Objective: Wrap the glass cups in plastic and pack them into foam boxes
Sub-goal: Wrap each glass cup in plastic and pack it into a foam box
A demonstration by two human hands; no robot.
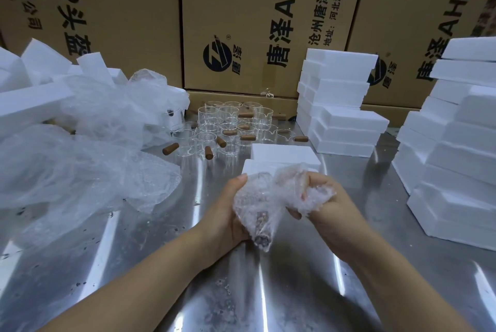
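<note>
Glass cup (255,197), one of them, sits inside bubble wrap (308,197) above the near middle of the bench (241,291), so its outline is hard to make out. Only its brown handle (261,235) shows through, pointing down. The left hand (228,211) cups the bundle from the side, fingers curled behind it. The right hand (324,211) grips the bunched loose end of the wrap. Just beyond lie two foam box pieces (284,153), partly hidden by the wrap. Further back stand bare cups (230,127), clear and overlapping, too many to count. A plastic heap (94,143) spreads out on the left, two foam stacks (338,106) rise on the right, and three cartons (241,23) behind are cut off at the top.
</note>
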